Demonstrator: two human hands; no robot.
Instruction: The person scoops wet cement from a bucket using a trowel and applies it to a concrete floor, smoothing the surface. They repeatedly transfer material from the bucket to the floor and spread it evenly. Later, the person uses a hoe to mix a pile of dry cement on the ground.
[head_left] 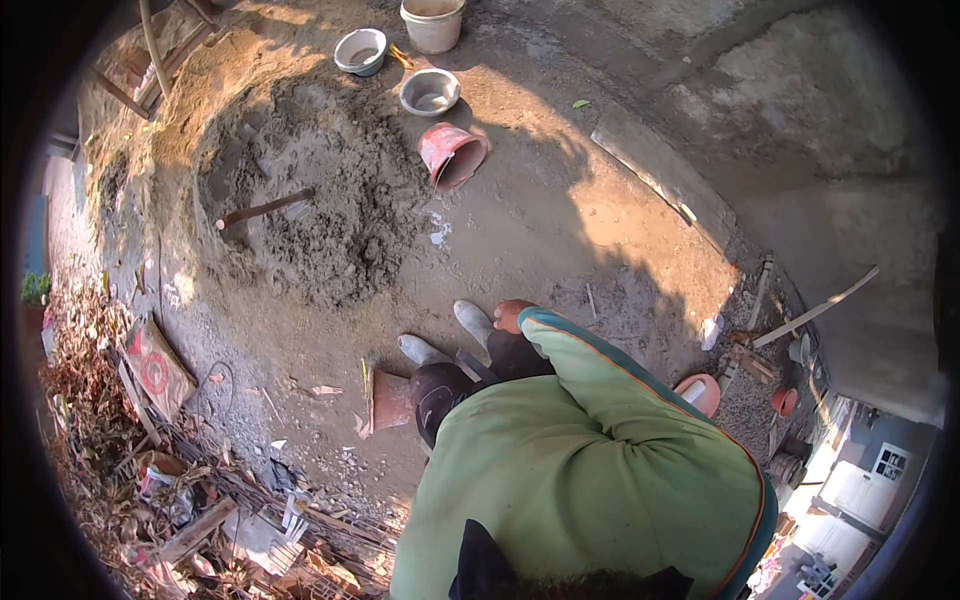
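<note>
My right hand (pixel 510 316) is by my right knee, at the end of a green sleeve. Its fingers look curled inward; anything inside them is hidden. My left hand is out of sight behind my body. Both my grey boots (pixel 472 322) are on the ground near the wet grey mortar heap (pixel 340 215). A wooden handle (pixel 265 208) sticks out of that heap, the tool's head buried. Beside my left leg is a pinkish-red bucket (pixel 391 400). Another red bucket (pixel 445 150) lies tipped on its side beyond my feet.
Two grey basins (pixel 430 108) and a whitish bucket (pixel 434 36) stand at the far side. Leaves and scrap wood (pixel 200 530) cover the near left. A low concrete slab (pixel 660 180) runs along the right, with a loose stick (pixel 815 308) and a round red object (pixel 708 396) nearby.
</note>
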